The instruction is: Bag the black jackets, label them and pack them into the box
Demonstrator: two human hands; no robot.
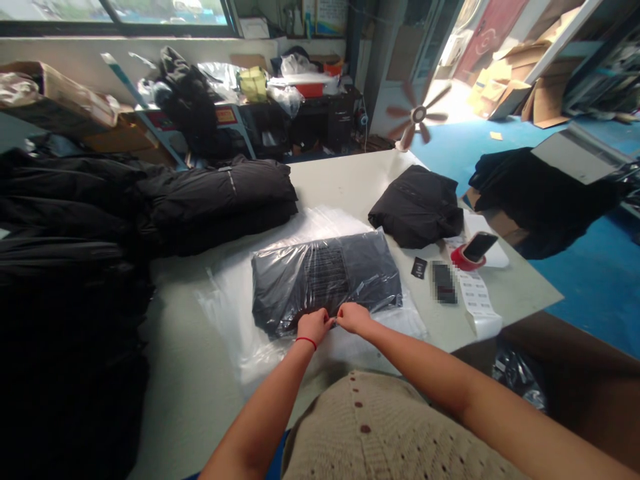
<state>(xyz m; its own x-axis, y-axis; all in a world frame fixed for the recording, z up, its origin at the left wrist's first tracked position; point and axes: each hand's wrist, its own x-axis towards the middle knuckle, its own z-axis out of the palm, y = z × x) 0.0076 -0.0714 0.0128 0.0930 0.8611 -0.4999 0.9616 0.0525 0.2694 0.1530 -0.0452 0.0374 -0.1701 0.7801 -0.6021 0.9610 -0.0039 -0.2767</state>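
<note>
A folded black garment inside a clear plastic bag (325,277) lies on the pale table (200,373), on top of a stack of more clear bags (235,313). My left hand (313,325), with a red string at the wrist, and my right hand (353,317) meet at the near edge of the bagged garment. Both hands are closed, pinching the bag's open edge side by side.
A tall pile of black garments (75,267) fills the left of the table. A folded black garment (417,205) lies at the far right. Beside it are a red tape roll with a phone on it (473,252), small black tags (419,267) and a label strip (477,300). A fan (417,117) stands behind.
</note>
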